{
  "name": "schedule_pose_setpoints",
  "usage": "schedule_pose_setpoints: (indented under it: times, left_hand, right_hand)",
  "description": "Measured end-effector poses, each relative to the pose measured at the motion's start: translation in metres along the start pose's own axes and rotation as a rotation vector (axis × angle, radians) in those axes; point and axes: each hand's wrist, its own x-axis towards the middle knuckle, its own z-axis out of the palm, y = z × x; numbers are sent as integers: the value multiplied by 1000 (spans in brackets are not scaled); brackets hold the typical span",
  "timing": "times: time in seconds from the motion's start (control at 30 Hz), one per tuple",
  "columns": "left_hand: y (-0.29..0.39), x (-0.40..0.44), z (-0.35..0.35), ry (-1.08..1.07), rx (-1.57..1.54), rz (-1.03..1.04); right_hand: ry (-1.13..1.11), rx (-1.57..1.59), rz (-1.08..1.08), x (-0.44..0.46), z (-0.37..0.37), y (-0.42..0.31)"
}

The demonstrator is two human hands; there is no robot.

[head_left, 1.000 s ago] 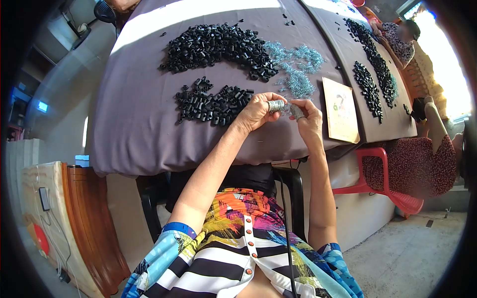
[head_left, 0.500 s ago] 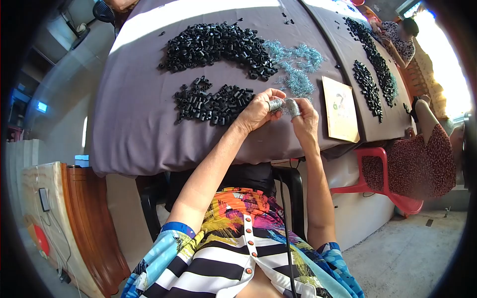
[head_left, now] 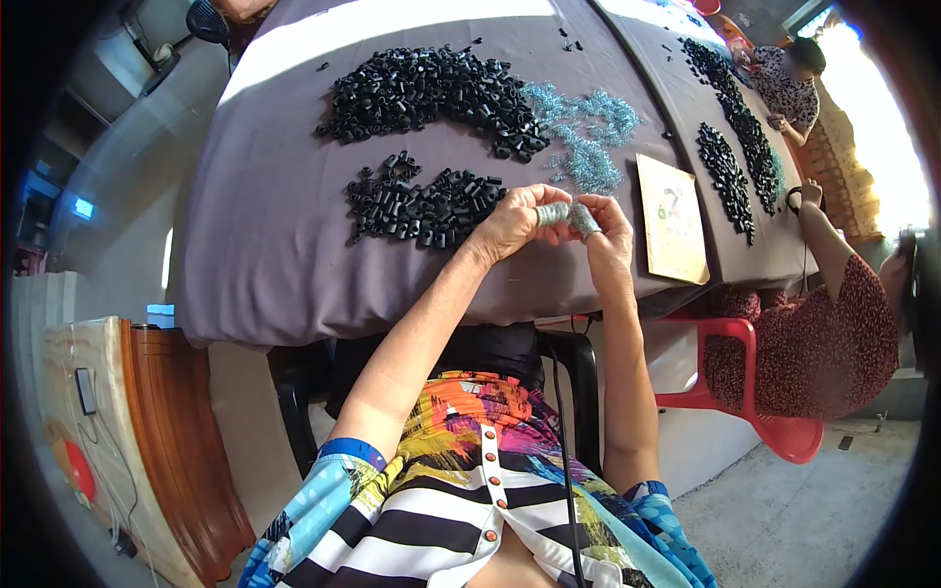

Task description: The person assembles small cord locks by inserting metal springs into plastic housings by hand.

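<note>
My left hand (head_left: 515, 223) and my right hand (head_left: 610, 240) meet above the near edge of the cloth-covered table, fingertips pinched together. Pale grey wrapping covers a finger on each hand. Whatever lies between the fingertips is too small to make out. Just beyond them is a scatter of tiny silvery-blue pieces (head_left: 591, 165), which look like small springs. A smaller heap of short black plastic tube-like pieces (head_left: 421, 208) lies beside my left hand. Farther back spreads a larger heap of the same black pieces (head_left: 431, 93).
A card or booklet (head_left: 672, 218) lies right of my right hand. Past a table seam, more black pieces (head_left: 725, 181) form long heaps. One person in a patterned dress (head_left: 804, 343) sits on a red chair (head_left: 750, 392) at right; another person (head_left: 784, 83) sits farther back.
My hands stay close together, with the fingers slightly turned and my right hand a little lower. At right, the person in the patterned dress has moved an arm, and the red chair has shifted slightly.
</note>
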Motion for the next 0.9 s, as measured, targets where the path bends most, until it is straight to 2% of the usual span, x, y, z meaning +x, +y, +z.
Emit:
schedule_pose_setpoints:
  times: [0.13,0.23,0.37,0.57,0.67,0.9]
  left_hand:
    - [0,-2,4,18,135,13]
    - [4,-3,6,52,106,-42]
    - [3,-4,4,84,123,-16]
    - [-1,-3,2,79,154,12]
    - [0,-4,6,58,179,22]
    - [-8,1,-1,105,241,103]
  right_hand:
    - [-36,8,-36,0,-4,-2]
    - [-11,-26,-57,-1,-3,-3]
    - [7,-174,-154,0,-4,7]
    - [33,-155,-201,1,-2,10]
    - [2,47,-86,0,-4,7]
    - [-58,32,-58,-2,-2,1]
